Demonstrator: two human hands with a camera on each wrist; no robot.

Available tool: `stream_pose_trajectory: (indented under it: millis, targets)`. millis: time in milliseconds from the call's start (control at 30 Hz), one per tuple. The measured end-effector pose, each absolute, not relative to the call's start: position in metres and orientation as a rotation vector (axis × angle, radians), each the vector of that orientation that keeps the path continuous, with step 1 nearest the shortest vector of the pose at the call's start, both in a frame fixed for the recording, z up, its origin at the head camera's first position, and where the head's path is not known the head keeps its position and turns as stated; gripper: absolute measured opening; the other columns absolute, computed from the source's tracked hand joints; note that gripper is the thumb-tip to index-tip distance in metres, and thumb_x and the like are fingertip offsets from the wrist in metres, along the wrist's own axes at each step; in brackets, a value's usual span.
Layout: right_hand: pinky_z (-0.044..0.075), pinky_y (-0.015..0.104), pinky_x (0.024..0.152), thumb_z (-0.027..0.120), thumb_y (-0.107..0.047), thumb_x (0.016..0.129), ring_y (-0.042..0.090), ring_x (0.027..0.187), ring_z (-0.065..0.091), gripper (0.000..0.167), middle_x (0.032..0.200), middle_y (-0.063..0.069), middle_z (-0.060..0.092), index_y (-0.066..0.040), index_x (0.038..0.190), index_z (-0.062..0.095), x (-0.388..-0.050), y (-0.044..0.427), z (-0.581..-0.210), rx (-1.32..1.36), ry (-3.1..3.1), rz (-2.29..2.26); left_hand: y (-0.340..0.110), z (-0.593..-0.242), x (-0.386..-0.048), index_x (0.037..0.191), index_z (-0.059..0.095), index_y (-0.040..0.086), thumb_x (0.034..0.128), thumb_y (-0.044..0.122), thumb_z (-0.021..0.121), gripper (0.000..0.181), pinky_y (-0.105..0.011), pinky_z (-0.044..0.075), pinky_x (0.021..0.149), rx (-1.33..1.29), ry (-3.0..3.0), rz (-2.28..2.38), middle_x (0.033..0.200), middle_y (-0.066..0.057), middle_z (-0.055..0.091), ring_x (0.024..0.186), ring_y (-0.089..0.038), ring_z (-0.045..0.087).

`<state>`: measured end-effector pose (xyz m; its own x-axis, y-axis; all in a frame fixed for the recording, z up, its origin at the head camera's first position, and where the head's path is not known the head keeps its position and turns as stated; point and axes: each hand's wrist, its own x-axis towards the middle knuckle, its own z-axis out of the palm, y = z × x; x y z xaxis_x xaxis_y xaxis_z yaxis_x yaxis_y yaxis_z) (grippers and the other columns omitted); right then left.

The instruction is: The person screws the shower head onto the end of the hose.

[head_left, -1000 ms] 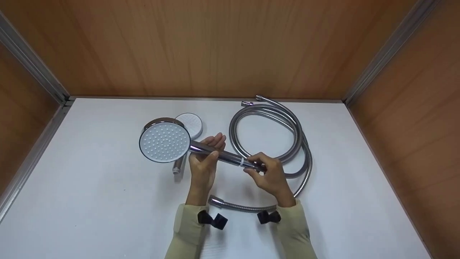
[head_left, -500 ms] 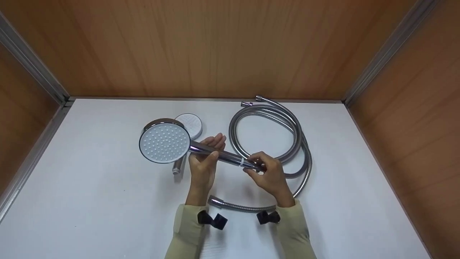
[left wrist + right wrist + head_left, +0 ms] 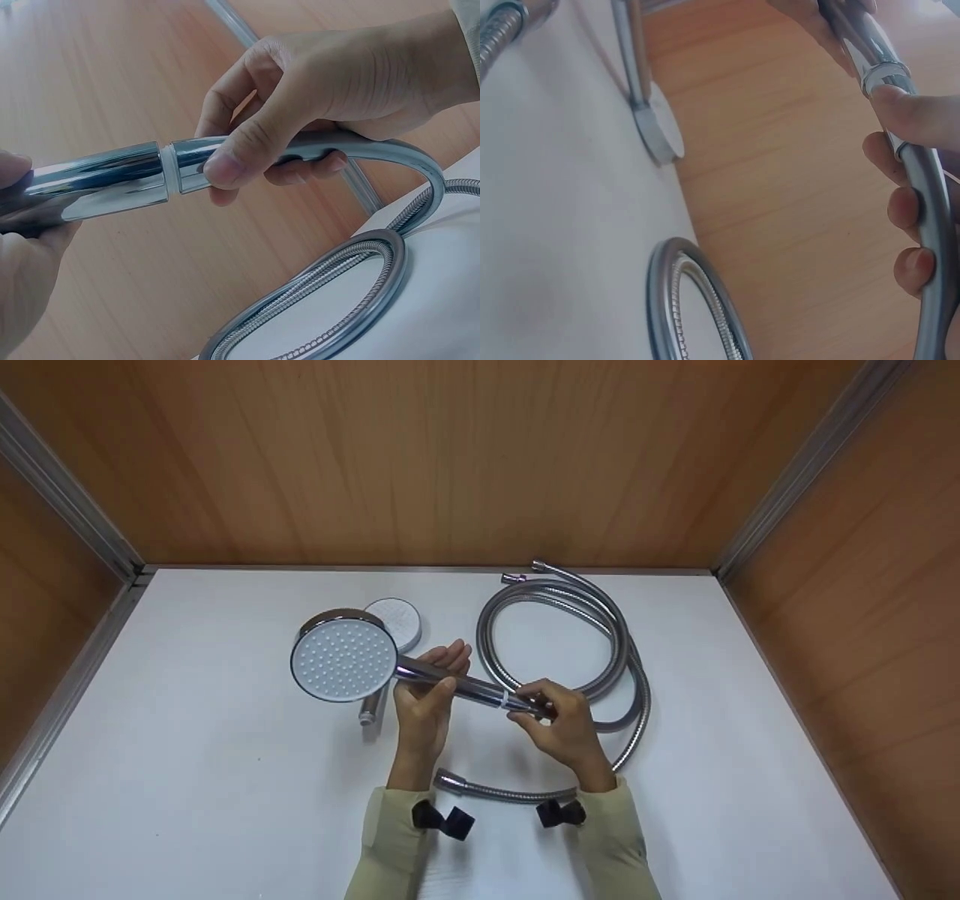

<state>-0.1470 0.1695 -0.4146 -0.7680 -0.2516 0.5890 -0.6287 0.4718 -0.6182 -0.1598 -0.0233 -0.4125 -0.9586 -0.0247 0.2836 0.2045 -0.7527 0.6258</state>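
Note:
A large round shower head (image 3: 344, 660) with a white nozzle face and chrome handle (image 3: 469, 686) is held above the table. My left hand (image 3: 426, 712) grips the handle near its middle, thumb across it and the other fingers extended behind. The right hand (image 3: 562, 726) pinches the hose's chrome end fitting (image 3: 196, 155) at the handle's tip, its fingers wrapped under the smooth grey hose (image 3: 934, 225). In the left wrist view a whitish ring (image 3: 170, 169) shows between handle and fitting; whether the threads engage cannot be seen.
A smaller shower head (image 3: 397, 621) lies on the white table (image 3: 225, 780) behind the large one. Coiled hoses (image 3: 487, 622) lie at centre right; a ribbed hose's end (image 3: 450, 781) lies between the forearms. Wooden walls (image 3: 420, 465) stand at the back and both sides.
Both hands keep the same hold on the handle and fitting. Only very slight shifts show across the head view.

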Motion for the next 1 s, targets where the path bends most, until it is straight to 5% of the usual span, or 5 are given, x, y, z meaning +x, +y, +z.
stream_pose_trajectory:
  millis: [667, 1000]
  targets:
    - [0.052, 0.026, 0.043, 0.083, -0.003, 0.067, 0.008, 0.059, 0.058, 0.037, 0.083, 0.005, 0.07, -0.003, 0.097, 0.061, -0.148, 0.1684, -0.4141, 0.703, -2.37, 1.168, -0.0236, -0.416, -0.161, 0.113, 0.051, 0.004, 0.0812, -0.002, 0.069, 0.037, -0.036, 0.045, 0.108, -0.441, -0.999, -2.803, 0.115, -0.008, 0.069, 0.113, -0.021, 0.064]
    - [0.048, 0.025, 0.039, 0.081, 0.001, 0.068, 0.006, 0.056, 0.053, 0.028, 0.08, 0.004, 0.069, -0.004, 0.09, 0.063, -0.1471, 0.1679, -0.4121, 0.715, -2.33, 1.164, -0.023, -0.4132, -0.16, 0.113, 0.052, 0.005, 0.0807, -0.002, 0.07, 0.037, -0.036, 0.046, 0.108, -0.449, -0.978, -2.812, 0.115, -0.008, 0.069, 0.112, -0.022, 0.064]
